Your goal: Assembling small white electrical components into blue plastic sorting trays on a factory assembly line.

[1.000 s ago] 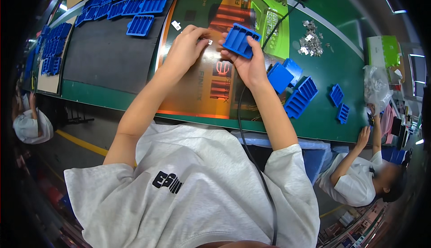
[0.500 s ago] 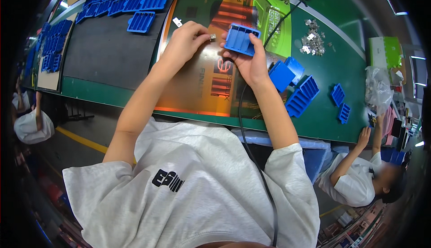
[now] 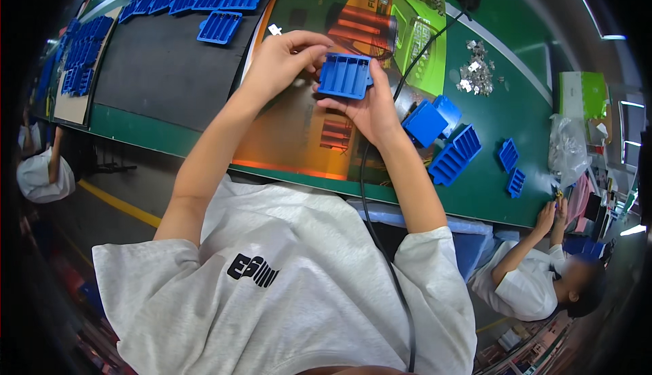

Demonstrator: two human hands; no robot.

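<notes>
My right hand (image 3: 370, 111) holds a blue plastic battery holder (image 3: 345, 78) with long side-by-side slots, its slots facing up. The thumb lies along its right edge and the fingers curl beneath. Close against the holder's upper left corner, my left hand (image 3: 280, 64) has its thumb and forefinger pinched together. Whatever sits between those fingertips is hidden. A small whitish metal contact piece (image 3: 274, 29) lies just beyond the left hand. Both hands are above a printed orange and green sheet (image 3: 272, 141).
Finished-looking rows of blue holders (image 3: 221, 27) sit on a black mat (image 3: 166, 80) at left. Right of me are loose blue holders (image 3: 456, 154) and a pile of metal contacts (image 3: 477, 69). A black cable (image 3: 367, 171) crosses the green table. A co-worker (image 3: 523, 276) is at right.
The battery holder has come left in my right hand and tilted, meeting my left fingertips. The small metal piece seen pinched in my left hand earlier is out of sight.
</notes>
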